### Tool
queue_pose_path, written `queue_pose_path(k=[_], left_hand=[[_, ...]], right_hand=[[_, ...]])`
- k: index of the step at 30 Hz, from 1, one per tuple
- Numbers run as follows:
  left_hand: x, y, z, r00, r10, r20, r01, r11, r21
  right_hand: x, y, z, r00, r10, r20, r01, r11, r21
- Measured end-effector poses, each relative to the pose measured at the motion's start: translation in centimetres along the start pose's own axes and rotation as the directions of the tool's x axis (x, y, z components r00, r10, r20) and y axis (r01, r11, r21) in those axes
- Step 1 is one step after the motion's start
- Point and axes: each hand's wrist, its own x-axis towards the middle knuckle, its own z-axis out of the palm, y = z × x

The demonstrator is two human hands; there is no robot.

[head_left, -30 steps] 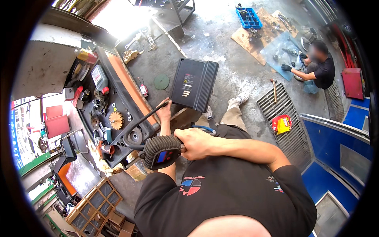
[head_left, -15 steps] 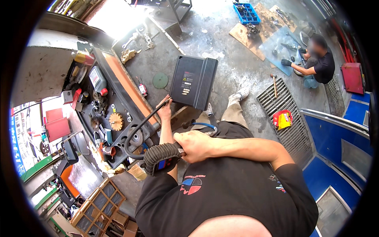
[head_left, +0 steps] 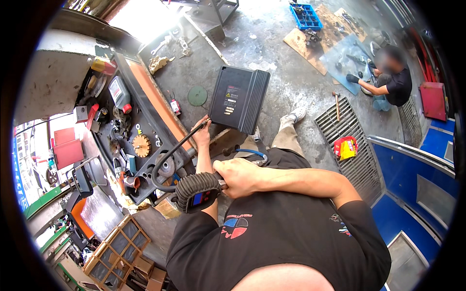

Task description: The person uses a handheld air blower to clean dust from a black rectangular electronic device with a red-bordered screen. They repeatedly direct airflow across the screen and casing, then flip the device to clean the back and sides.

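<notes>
My right hand (head_left: 239,178) is wrapped round the handle of a digital tire inflator (head_left: 196,193), whose black ribbed cover surrounds a small lit screen. From the inflator a black hose (head_left: 162,165) curves up to my left hand (head_left: 202,132), whose fingers close round its far end. Those fingers are at the lower left corner of a black box (head_left: 238,99) with a finned side and labels; whether they also grip the box is unclear. A blue hose (head_left: 255,153) runs from behind my right hand across my lap.
A black bench tray (head_left: 124,160) at left carries a bottle (head_left: 119,94), discs and tools. A green disc (head_left: 197,95) lies near the box. At right are a floor grate (head_left: 349,131), a hammer (head_left: 337,105) and a red-yellow package (head_left: 345,148). Another person (head_left: 388,80) crouches far right.
The view shifts slightly. The inflator's face turns a little, and both hands keep nearly the same hold. The box stays almost where it was.
</notes>
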Motion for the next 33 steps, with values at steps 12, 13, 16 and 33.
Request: queue_pose_path(k=[12,13,16,33], left_hand=[[0.6,0.8,1.0,1.0,0.006,0.006,-0.006,1.0,-0.019],[0.6,0.8,1.0,1.0,0.002,0.006,-0.001,0.999,-0.042],[0.8,0.7,1.1,1.0,-0.006,0.007,0.006,0.997,-0.082],[1.2,1.7,2.3,1.0,-0.014,-0.012,0.015,1.0,0.004]], right_hand=[[0.1,0.2,-0.3,1.0,0.007,-0.027,-0.007,1.0,0.009],[0.2,0.3,-0.3,0.999,0.003,-0.032,-0.002,1.0,0.008],[0.2,0.1,-0.6,0.999,0.017,-0.029,-0.017,1.0,0.009],[0.1,0.5,-1.3,0.996,0.038,-0.079,-0.036,0.999,0.031]])
